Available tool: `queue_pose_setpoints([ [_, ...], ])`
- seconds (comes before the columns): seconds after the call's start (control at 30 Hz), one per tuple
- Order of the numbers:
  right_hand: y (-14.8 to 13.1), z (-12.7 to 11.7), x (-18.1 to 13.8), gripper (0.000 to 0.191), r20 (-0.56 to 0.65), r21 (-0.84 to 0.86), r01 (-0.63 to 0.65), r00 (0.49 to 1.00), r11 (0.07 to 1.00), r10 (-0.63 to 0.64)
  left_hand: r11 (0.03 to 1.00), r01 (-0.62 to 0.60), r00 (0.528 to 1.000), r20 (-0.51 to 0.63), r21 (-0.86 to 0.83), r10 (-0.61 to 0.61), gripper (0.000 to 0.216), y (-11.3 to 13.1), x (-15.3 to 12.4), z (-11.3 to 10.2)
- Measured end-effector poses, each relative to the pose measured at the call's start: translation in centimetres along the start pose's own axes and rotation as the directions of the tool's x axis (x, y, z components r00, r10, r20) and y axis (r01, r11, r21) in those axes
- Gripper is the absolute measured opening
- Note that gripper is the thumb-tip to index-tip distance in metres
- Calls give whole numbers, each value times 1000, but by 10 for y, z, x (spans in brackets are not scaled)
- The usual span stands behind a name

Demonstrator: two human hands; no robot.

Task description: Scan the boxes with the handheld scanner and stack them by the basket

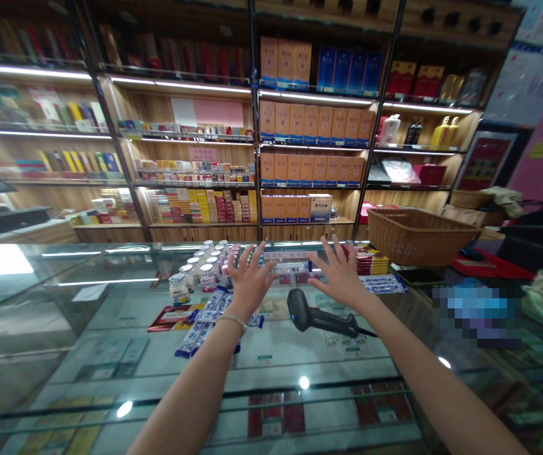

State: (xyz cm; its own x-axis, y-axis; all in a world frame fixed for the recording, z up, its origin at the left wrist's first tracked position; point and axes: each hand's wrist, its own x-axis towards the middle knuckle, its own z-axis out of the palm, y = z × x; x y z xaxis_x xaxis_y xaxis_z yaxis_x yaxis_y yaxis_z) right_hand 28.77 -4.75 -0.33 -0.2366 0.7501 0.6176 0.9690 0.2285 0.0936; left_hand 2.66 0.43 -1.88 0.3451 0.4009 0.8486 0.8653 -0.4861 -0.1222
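The left grip (250,284) and the right grip (340,278) are both released, fingers spread and holding nothing, apparently raised over the glass table (134,344). Between the forearms lies one black scanner (326,320); with it as the clock's centre and 12 away from the person, the left grip is at 10 and the right at 1. As far as can be judged, goods are set out on the table but none is taken up; how much handling is left cannot be told. At 9 o'clock, beside the left wrist, is a pile of blue-and-white packets (204,325), overlapping too much to count; at 2 lies a smaller group of similar packets (382,284), also uncountable. At 10, beyond the first pile, stands one cluster of jars (208,278), roughly a dozen or more, partly behind the left grip. Near 1 sits one stack of red-and-yellow boxes (370,262), and beyond it, between 1 and 2, one wicker basket (404,234). Farthest, at 12, the wall shelving (309,95) carries four rows of orange boxes (304,123) and four blue boxes (350,68).
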Motion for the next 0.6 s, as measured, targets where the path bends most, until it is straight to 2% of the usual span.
queue_pose_setpoints([
  [0.13,-1,17,5,63,-97,-10,55,994,998,-56,1000,14,1000,9,-17,-14,23,1,0,0],
  [0.27,-4,29,1,59,-161,5,33,987,999,-31,1000,16,1000,13,-18,-15,22,2,0,0],
  [0.6,-8,33,0,27,-248,5,44,968,999,-42,998,-61,998,19,-10,61,23,8,1,-1],
])
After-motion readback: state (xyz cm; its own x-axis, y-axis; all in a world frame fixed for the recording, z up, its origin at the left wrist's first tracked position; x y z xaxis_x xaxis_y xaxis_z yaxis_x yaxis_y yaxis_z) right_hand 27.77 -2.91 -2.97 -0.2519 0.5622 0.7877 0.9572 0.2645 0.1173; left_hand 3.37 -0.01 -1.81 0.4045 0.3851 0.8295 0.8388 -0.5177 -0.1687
